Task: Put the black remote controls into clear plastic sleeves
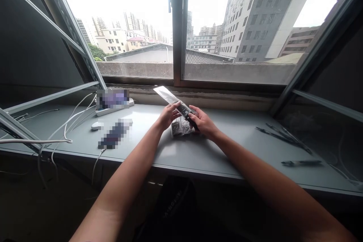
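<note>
Both hands hold a slim black object [185, 111] above the desk, tilted so that its far end points up and left. A clear plastic bag [165, 93] reaches out flat beyond that far end. My left hand [169, 115] is closed on the bag and the object's left edge, thumb on top. At the near end, my right hand [202, 120] grips the object with the thumb lying across it. The object's exact kind cannot be made out. Just beneath the hands, a bundle in crinkled clear plastic [180, 127] lies on the desk, partly hidden.
On the grey desk [227, 155], a power strip [115, 111], white cables [68, 126] and a blurred-out phone-like item [115, 135] lie left. Several thin dark pens or rods [283, 136] and another pen [301, 163] lie right. Metal frames flank the window [178, 45] behind.
</note>
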A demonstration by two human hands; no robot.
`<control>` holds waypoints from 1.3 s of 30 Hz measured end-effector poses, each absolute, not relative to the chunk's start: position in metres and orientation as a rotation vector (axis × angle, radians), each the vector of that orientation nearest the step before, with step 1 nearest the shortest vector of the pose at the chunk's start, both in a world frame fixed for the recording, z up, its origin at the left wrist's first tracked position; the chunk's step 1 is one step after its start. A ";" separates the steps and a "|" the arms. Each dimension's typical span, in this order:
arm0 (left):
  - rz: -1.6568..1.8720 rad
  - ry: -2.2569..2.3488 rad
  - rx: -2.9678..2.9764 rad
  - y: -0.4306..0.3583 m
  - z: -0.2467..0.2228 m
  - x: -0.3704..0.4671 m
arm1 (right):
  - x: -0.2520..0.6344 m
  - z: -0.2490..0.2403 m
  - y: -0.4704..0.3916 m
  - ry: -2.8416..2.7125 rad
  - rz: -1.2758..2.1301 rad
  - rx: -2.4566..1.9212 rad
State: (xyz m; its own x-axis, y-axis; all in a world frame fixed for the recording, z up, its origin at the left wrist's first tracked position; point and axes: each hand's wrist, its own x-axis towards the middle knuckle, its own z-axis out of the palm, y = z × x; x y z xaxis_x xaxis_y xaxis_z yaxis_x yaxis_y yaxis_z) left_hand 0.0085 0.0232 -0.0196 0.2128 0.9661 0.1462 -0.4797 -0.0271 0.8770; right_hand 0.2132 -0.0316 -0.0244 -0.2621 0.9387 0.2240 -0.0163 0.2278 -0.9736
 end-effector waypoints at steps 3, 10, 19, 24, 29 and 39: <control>1.288 0.611 1.009 0.026 -0.021 0.008 | 0.214 -0.030 -0.027 -1.626 0.979 -0.932; 1.510 0.481 0.867 0.029 -0.014 0.007 | 0.221 -0.018 -0.037 -1.822 0.756 -1.019; 1.375 0.476 0.919 0.018 -0.013 0.009 | 0.216 -0.016 -0.040 -1.588 1.091 -0.967; 1.168 0.518 1.108 0.014 -0.019 0.011 | 0.214 -0.020 -0.036 -1.456 1.196 -0.851; 1.335 0.515 0.913 0.017 -0.011 0.010 | 0.213 -0.025 -0.035 -1.460 1.224 -0.863; 1.522 0.413 0.734 0.015 -0.007 0.016 | 0.209 -0.027 -0.037 -1.505 1.242 -0.893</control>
